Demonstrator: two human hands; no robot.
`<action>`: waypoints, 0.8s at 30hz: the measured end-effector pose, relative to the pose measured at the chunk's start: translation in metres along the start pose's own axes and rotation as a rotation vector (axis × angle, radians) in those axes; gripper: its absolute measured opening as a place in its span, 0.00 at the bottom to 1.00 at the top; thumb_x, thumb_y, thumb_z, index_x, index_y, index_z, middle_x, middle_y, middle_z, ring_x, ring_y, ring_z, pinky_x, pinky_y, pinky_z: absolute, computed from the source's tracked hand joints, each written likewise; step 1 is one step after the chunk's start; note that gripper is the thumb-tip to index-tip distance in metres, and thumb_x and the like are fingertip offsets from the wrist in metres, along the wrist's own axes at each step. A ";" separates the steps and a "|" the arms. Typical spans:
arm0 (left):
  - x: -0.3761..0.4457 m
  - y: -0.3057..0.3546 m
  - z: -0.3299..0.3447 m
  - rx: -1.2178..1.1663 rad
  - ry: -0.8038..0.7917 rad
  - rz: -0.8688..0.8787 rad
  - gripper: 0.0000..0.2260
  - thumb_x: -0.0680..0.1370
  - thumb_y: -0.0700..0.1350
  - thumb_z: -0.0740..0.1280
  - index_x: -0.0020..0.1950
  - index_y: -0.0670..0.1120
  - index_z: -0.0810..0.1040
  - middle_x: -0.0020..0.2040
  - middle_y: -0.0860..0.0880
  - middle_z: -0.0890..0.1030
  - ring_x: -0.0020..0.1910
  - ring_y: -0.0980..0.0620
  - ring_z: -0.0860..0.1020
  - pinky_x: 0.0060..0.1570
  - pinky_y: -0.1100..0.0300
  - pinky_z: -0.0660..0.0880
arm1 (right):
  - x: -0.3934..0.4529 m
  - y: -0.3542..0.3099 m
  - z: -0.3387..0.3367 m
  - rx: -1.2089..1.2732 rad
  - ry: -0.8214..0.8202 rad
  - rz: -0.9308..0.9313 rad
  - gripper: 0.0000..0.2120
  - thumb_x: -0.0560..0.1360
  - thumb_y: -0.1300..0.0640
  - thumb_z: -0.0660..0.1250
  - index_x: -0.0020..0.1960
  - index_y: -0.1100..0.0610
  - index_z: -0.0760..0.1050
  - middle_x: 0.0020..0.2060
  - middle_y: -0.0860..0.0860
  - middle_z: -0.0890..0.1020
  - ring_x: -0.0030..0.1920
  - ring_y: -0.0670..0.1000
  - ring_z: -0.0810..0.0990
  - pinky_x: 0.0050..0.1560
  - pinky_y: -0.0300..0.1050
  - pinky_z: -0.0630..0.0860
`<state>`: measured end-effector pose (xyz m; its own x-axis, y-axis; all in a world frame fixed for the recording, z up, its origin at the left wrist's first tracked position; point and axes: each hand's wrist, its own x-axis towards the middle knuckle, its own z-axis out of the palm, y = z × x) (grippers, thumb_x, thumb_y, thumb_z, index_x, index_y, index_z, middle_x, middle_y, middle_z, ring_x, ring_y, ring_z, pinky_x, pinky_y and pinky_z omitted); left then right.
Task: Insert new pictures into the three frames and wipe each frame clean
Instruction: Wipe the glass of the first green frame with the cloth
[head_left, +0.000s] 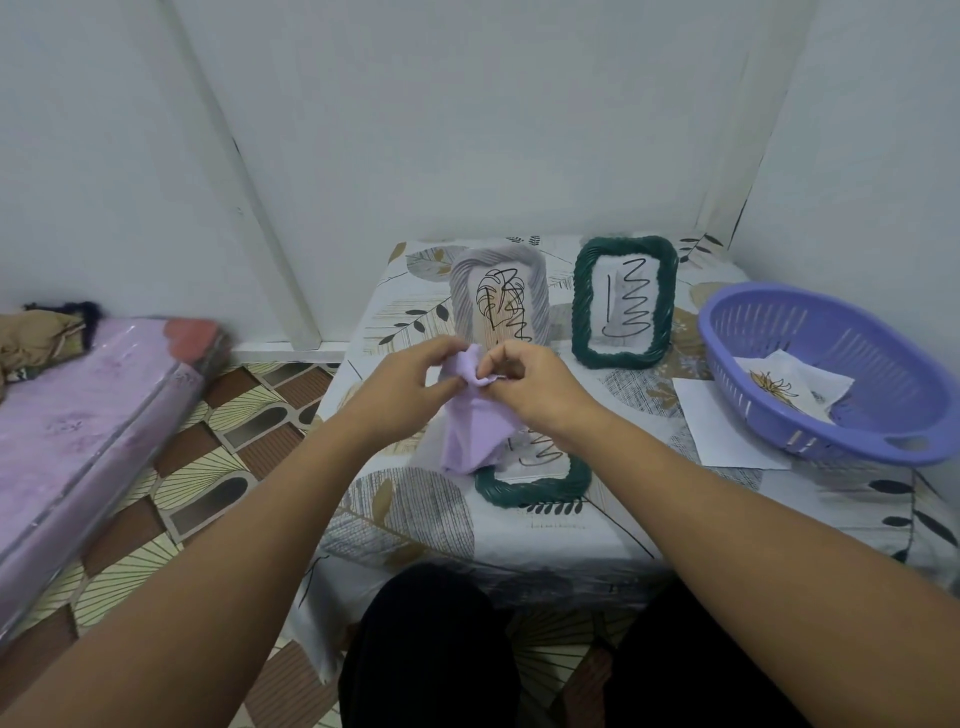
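A lilac cloth (470, 431) hangs in the air over the table, pinched at its top by my left hand (415, 376) and my right hand (524, 384). Under it a dark green frame (535, 486) lies flat, its upper part hidden by the cloth and my right hand. A grey frame (540, 291) with a leaf drawing stands upright behind my hands. Another dark green frame (584, 306) stands upright to its right and shows a zigzag drawing.
A purple plastic basket (831, 322) with paper pictures (795, 387) in it sits at the table's right. White paper sheets (727, 431) lie partly beneath it. The leaf-patterned tablecloth (405, 519) covers the small table in a wall corner. A pink mattress (78, 415) lies at left.
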<state>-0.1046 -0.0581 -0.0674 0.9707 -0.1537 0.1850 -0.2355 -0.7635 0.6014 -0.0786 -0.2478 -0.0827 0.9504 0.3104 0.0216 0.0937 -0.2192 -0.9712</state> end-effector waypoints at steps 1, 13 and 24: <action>0.001 0.002 0.000 -0.004 0.042 0.009 0.10 0.80 0.48 0.70 0.61 0.56 0.79 0.54 0.61 0.82 0.53 0.66 0.78 0.58 0.56 0.77 | 0.001 0.000 -0.001 -0.011 0.022 -0.007 0.06 0.75 0.63 0.73 0.45 0.54 0.79 0.46 0.56 0.86 0.43 0.51 0.80 0.44 0.48 0.76; -0.013 0.019 -0.003 -0.013 0.346 0.012 0.10 0.78 0.52 0.73 0.54 0.51 0.75 0.43 0.56 0.82 0.40 0.61 0.80 0.39 0.61 0.77 | -0.012 -0.001 -0.012 -0.214 0.166 -0.175 0.05 0.79 0.52 0.71 0.48 0.50 0.76 0.44 0.46 0.85 0.43 0.43 0.80 0.40 0.40 0.73; -0.006 0.019 0.003 0.054 0.279 0.214 0.13 0.78 0.50 0.73 0.63 0.52 0.81 0.56 0.52 0.80 0.52 0.55 0.76 0.57 0.51 0.76 | -0.017 -0.010 -0.018 -0.356 0.152 -0.467 0.02 0.81 0.57 0.65 0.50 0.54 0.73 0.42 0.45 0.78 0.46 0.50 0.76 0.49 0.53 0.76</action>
<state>-0.1151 -0.0742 -0.0596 0.8471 -0.1424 0.5120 -0.4220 -0.7659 0.4851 -0.0907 -0.2676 -0.0688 0.8143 0.3188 0.4851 0.5794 -0.3960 -0.7123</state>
